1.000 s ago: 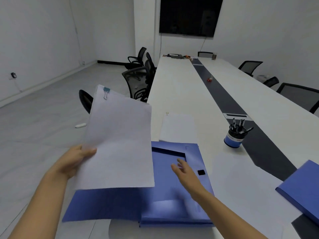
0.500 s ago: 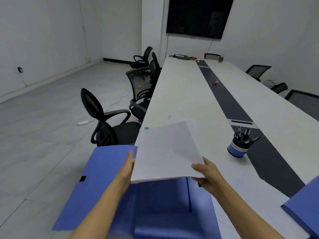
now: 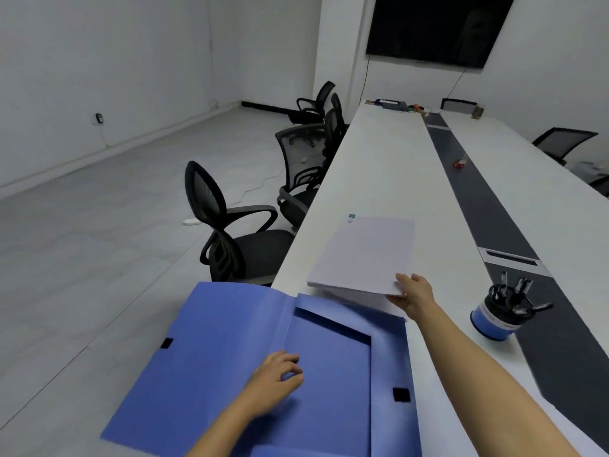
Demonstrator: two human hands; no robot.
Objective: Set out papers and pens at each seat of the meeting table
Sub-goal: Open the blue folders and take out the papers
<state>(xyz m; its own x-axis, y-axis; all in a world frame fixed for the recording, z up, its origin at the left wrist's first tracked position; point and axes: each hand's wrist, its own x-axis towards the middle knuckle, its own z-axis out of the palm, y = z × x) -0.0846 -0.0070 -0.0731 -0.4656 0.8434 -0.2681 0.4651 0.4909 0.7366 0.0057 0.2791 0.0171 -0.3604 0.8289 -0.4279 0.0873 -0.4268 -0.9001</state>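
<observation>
My right hand [image 3: 412,291] pinches the near right corner of a white paper stack [image 3: 362,255] bound by a teal binder clip [image 3: 352,218]. The stack hovers low over the long white meeting table [image 3: 389,166], with another sheet showing beneath its near edge. An open blue file box [image 3: 333,367] lies at the table's near end, its lid hanging over the left edge. My left hand [image 3: 276,380] rests inside the box with fingers loosely curled, holding nothing. A blue pen cup [image 3: 497,318] with several dark pens stands to the right.
Black mesh office chairs [image 3: 227,232] line the table's left side, and more stand at the right [image 3: 563,143]. A dark strip [image 3: 487,199] runs down the table's middle with a cable hatch [image 3: 509,257] and a small red object [image 3: 459,163]. A dark screen [image 3: 438,24] hangs on the far wall.
The paper stack has moved forward over the table, now held by my right hand alone. My left hand let go of it and dropped back into the blue box.
</observation>
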